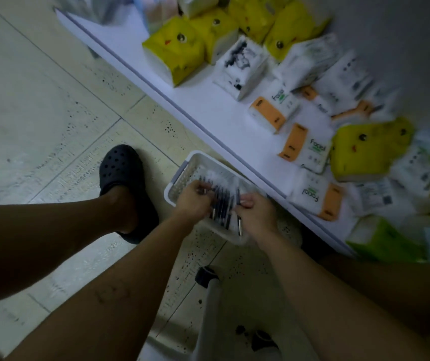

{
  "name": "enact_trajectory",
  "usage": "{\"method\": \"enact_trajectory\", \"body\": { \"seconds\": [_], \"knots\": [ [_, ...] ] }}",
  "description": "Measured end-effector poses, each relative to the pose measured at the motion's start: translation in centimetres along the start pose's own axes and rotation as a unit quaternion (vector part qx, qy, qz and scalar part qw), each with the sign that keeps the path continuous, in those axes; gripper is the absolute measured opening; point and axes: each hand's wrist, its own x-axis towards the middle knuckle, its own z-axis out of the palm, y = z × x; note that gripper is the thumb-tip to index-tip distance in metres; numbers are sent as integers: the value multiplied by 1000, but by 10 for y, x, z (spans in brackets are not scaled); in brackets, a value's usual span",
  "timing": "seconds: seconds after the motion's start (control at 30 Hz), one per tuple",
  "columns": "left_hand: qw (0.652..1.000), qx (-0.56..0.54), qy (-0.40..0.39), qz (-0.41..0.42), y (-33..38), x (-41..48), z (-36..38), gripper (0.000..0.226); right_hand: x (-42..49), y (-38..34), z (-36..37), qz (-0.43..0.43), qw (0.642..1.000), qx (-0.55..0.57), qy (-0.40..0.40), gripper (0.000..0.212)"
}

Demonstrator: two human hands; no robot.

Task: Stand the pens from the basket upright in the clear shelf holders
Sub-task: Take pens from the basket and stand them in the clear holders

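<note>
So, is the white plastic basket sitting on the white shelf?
No, the white plastic basket rests on the tiled floor beside the shelf.

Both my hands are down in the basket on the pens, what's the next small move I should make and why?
Probably lift the bunch clear of the basket. Your left hand and right hand curl round the pens, which lie flat in it on the floor. No clear holder is in view; the shelf alongside shows only tissue packs, so you'd then look for one.

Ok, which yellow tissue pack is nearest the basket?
The lone yellow pack on the right, beside the orange-banded packs; the other yellow packs cluster farther away.
</note>
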Motion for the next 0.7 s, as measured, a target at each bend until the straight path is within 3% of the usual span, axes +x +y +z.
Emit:
{"method": "enact_trajectory", "body": {
  "seconds": [0.17,0.3,0.43,0.7],
  "knots": [
    [995,29,28,94,32,-47,-13,23,-41,-29,-37,-91,995,15,30,11],
    [989,-39,34,137,61,-92,-17,5,-76,-48,-59,-130,986,73,71,11],
    [980,-66,45,185,89,-137,-9,8,-112,-65,-87,-177,973,114,94,7],
    [938,-99,-26,331,148,-220,24,14,-187,-86,-164,-277,928,205,144,14]
  ]
}}
